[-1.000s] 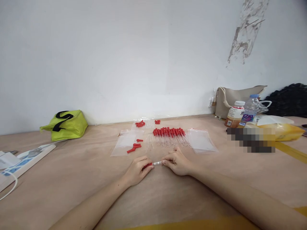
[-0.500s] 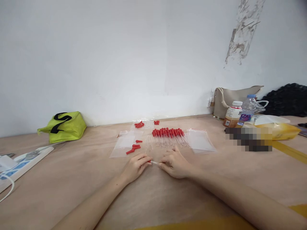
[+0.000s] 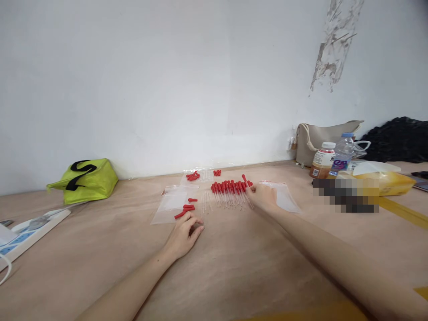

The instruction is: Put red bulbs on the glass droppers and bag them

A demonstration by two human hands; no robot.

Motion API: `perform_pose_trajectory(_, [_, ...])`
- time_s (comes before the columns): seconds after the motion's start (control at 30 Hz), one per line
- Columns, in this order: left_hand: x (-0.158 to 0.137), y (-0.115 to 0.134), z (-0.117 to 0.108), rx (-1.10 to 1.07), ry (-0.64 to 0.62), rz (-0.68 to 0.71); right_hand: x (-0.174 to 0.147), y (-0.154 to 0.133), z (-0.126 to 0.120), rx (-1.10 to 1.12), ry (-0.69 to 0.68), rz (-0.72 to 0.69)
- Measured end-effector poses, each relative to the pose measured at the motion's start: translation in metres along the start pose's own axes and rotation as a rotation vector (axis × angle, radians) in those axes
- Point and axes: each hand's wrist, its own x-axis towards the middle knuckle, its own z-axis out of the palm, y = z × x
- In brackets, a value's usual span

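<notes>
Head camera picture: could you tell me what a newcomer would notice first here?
The row of red-capped droppers at the middle of the wooden table, with the right hand holding one at its right end. The left hand rests just near of some loose red caps. A lime-green bag sits far left by the wall.

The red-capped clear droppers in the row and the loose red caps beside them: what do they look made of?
Red-capped clear droppers: thin see-through stems, glass or clear plastic, too small to tell which. The right hand holds one dropper at the row's end. Loose red caps, by the left hand: opaque, matt red, probably rubber.
</notes>
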Motion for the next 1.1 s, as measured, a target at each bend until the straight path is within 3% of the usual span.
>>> perform_pose_trajectory(0.2, [0.001,0.002,-0.001,-0.013,0.003,-0.011,0.007,0.001,0.013,-0.068,-0.064,0.018])
perform_pose_trajectory(0.7, [0.0,0.001,0.0,-0.001,-0.008,-0.034,-0.009,-0.006,0.016,-0.05,0.032,-0.112])
perform_pose_trajectory(0.8, [0.005,-0.002,-0.008,0.032,0.038,-0.024,-0.012,-0.009,0.014,-0.026,0.068,-0.155])
perform_pose_trajectory(0.9, [0.023,-0.015,-0.022,0.122,0.108,-0.012,-0.017,-0.023,0.016,-0.008,0.025,-0.259])
perform_pose_trajectory(1.0, [0.051,-0.037,-0.036,0.259,0.018,-0.067,-0.02,-0.05,0.025,-0.015,-0.093,-0.352])
perform_pose_trajectory(1.1, [0.077,-0.058,-0.04,0.279,-0.044,-0.086,-0.019,-0.082,0.039,-0.029,-0.166,-0.331])
